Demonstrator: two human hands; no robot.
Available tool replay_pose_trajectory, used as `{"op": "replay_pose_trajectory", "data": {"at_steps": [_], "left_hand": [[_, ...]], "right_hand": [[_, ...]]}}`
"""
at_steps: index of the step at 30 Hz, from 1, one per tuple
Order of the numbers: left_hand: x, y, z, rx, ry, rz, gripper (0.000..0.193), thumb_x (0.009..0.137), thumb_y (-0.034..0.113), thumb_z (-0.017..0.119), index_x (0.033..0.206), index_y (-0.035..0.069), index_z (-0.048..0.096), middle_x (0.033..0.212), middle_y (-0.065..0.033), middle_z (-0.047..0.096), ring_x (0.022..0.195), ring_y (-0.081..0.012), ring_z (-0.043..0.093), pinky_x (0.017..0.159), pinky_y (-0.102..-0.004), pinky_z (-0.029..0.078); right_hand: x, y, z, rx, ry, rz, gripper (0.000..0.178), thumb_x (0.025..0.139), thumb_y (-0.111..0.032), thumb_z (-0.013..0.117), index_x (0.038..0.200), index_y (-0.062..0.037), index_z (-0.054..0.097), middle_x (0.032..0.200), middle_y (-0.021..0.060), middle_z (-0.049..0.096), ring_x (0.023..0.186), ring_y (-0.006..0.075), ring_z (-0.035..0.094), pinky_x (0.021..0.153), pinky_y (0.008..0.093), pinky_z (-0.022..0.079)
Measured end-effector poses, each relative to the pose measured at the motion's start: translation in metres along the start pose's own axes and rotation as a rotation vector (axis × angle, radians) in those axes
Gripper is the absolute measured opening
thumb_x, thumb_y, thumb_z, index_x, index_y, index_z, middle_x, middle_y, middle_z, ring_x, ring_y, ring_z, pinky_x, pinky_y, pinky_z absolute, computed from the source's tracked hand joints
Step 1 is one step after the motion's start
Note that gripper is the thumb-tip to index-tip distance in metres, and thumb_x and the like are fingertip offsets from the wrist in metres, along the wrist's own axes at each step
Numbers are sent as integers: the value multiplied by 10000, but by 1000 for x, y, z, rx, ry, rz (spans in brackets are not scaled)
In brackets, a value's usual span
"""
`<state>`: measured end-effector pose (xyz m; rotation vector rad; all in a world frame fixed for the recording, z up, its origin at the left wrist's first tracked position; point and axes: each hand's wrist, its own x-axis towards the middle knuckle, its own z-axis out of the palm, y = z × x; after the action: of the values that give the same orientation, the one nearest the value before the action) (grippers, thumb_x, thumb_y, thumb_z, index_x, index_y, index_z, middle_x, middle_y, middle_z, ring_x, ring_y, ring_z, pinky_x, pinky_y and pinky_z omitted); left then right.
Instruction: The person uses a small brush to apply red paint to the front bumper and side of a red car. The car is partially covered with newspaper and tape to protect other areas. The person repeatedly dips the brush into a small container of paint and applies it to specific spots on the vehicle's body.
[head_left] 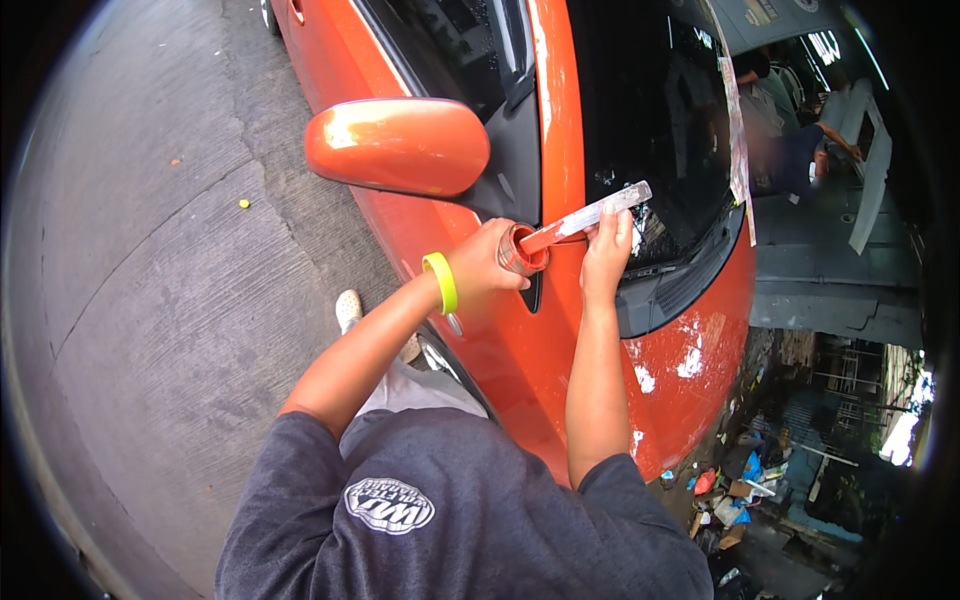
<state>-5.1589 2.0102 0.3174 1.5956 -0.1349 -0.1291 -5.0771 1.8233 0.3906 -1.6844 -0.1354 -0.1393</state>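
Observation:
My left hand (pixel 487 264) is wrapped round a small paint cup (pixel 524 262), its inside coated orange-red and its mouth tilted toward my right hand. Between the fingers of my right hand (pixel 606 258) is a flat stirring stick (pixel 584 218), pale grey at the upper end and orange-red toward the lower end. The stick slants down, with its lower tip at the mouth of the cup; how deep it reaches is hidden. Both hands are above the front side of an orange car (pixel 500 350), just below its side mirror (pixel 400 148).
The windshield (pixel 640 110) and wiper cowl (pixel 680 290) lie beyond my right hand. White patches mark the hood (pixel 690 370). At the right, a person (pixel 790 160) is near a pale panel (pixel 872 190). Mixed rubbish (pixel 740 490) lies at lower right; concrete floor (pixel 170 300) spreads left.

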Motion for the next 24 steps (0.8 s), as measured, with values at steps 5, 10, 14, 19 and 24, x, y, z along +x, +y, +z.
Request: {"op": "replay_pose_trajectory", "data": {"at_steps": [5,10,14,19,24], "left_hand": [[-13,6,4,71,28,70,815,661,283,912,1344,-14,580,1273,-199,598,1226,-332,585,1106,-415,447],[-30,5,13,101,31,89,816,662,279,909,1349,-11,578,1258,-197,595,1222,-338,580,1102,-415,445],[-35,11,23,119,50,88,819,662,270,909,1354,-10,573,1272,-192,582,1222,-341,579,1111,-415,442],[-37,15,38,83,78,68,832,670,267,919,1367,-3,554,1327,-192,549,1261,-353,560,1127,-423,444],[-42,7,48,110,124,195,831,669,213,937,1373,25,537,1322,-182,560,1292,-341,541,1123,-417,450]], "right_hand": [[-17,-1,-8,-72,-52,-21,255,1158,-239,481,1008,-49,561,895,-16,562,810,73,514,746,266,450],[-36,-15,-15,-41,-47,-40,273,1154,-248,498,982,-46,563,871,-14,556,800,80,508,742,266,443],[-41,-24,-24,-5,-37,-47,269,1154,-244,502,980,-48,559,879,-18,554,800,76,502,733,268,438],[-49,-27,-36,-33,-79,-45,232,1141,-224,525,1020,-39,593,917,-10,594,825,74,533,758,262,458],[-77,-45,-35,-162,-168,8,165,1074,-153,619,1030,-2,672,936,43,714,866,107,662,774,296,525]]}}
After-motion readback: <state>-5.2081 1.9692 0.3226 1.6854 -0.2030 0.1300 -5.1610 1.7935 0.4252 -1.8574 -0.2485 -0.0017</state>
